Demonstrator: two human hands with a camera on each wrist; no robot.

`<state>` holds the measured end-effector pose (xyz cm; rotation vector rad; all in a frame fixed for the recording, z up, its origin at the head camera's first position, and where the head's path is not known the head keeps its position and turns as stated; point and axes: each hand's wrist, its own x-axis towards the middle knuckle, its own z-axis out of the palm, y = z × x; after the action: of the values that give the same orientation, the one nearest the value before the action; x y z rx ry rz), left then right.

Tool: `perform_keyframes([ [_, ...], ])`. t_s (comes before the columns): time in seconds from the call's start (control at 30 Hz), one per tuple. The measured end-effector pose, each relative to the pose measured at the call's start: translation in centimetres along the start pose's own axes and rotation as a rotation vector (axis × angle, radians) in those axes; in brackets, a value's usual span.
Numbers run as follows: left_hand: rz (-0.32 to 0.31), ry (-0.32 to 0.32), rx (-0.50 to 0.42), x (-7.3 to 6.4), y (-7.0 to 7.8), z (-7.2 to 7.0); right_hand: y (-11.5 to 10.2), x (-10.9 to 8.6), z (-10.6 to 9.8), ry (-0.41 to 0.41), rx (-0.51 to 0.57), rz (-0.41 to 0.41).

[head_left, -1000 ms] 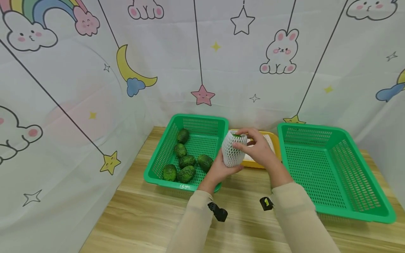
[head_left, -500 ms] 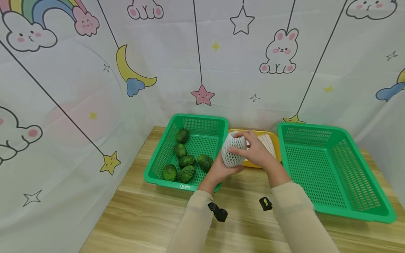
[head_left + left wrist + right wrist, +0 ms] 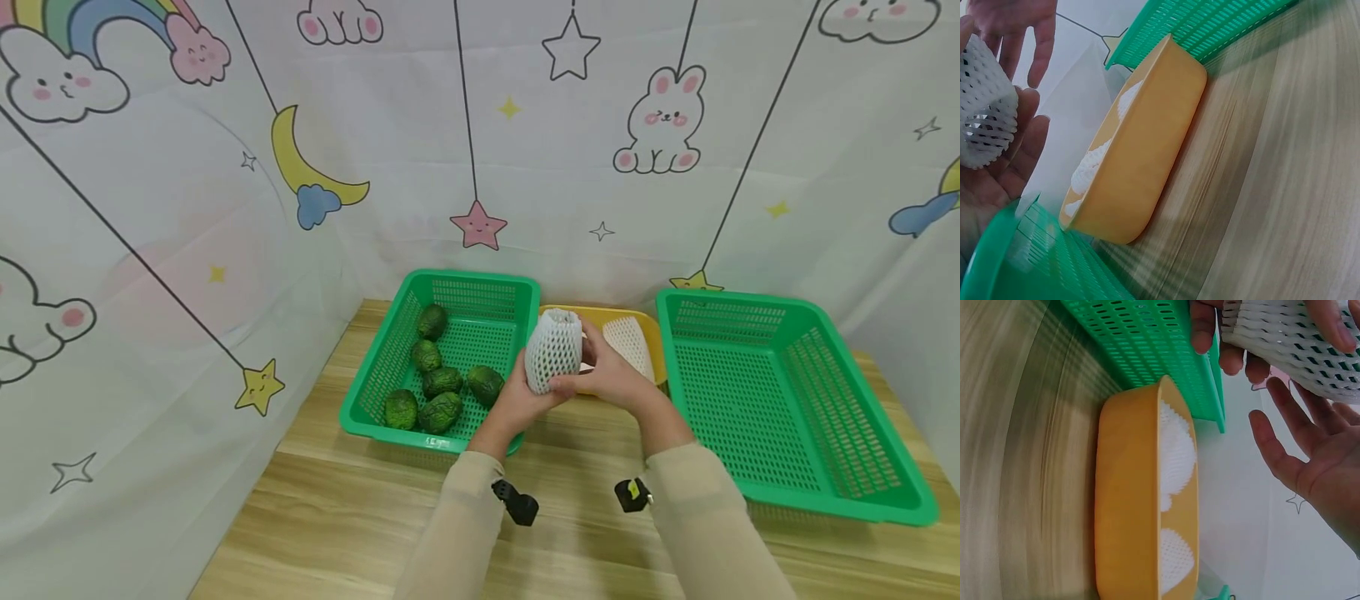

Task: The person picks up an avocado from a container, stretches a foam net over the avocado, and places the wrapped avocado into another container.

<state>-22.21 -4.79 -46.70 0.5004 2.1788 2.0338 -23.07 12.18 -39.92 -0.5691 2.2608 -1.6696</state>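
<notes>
Upright above the table in the head view is an avocado wrapped in a white foam net sleeve, with green showing through the mesh. My left hand grips it from below and the left, its fingers behind the net. From the right, my right hand holds its side, the thumb low on the front and the fingers partly hidden behind. In the right wrist view, some fingers of the right hand are spread off the net. Several bare avocados lie in the left green basket.
Between the two baskets, against the cloth backdrop, stands a yellow tray with white foam nets in it. A larger green basket stands at the right. Wooden table shows in front.
My right hand has slid from the net's top opening down to its lower right side. The net's top edge now stands above the avocado, which earlier showed green there. The left hand keeps its hold.
</notes>
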Motion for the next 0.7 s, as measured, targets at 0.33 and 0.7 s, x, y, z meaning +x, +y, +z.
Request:
perform_keyframes([
  [0.33,0.004,-0.056,-0.048,0.6,0.8,0.1,-2.0,0.6,-3.3,0.149,0.136,0.011],
  [0.7,0.01,-0.027,0.005,-0.9,2.7,-0.4,-1.0,1.0,-13.1,0.381,0.029,0.215],
])
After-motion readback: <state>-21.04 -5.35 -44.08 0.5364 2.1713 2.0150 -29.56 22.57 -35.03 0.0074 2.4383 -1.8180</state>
